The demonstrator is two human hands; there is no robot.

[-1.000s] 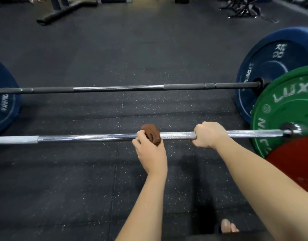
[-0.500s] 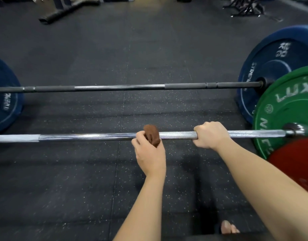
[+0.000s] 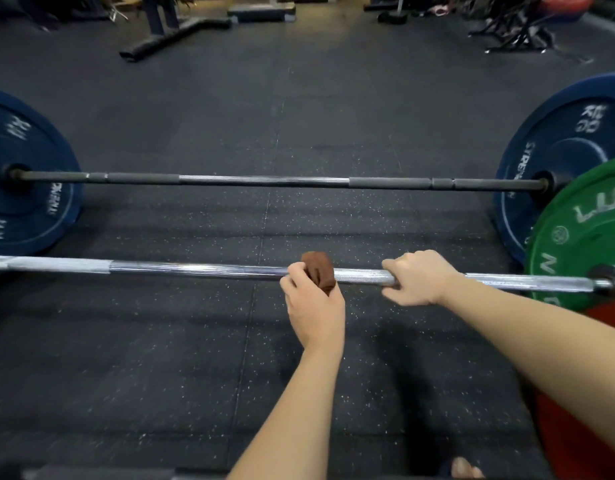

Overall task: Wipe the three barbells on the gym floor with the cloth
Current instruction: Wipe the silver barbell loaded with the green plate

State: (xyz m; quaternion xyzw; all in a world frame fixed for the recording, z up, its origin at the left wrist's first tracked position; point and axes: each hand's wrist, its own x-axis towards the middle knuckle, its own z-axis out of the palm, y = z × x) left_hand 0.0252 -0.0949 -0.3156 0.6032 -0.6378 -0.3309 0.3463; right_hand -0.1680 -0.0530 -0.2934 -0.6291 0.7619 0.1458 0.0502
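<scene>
Dark speckled rubber floor (image 3: 160, 358) runs wide and bare past the far barbell (image 3: 264, 180) to machine frames (image 3: 174, 32) along the top edge. That black bar spans two blue plates (image 3: 559, 150). A bare strip of floor separates it from the near barbell (image 3: 195, 270), a silver bar ending in a green plate (image 3: 583, 237) beside a red plate (image 3: 583, 427) at the right edge. The right hand (image 3: 417, 278) curls over the silver bar. Just left of it, the left hand (image 3: 314, 306) clutches the brown cloth (image 3: 320, 268) against the shaft's middle.
</scene>
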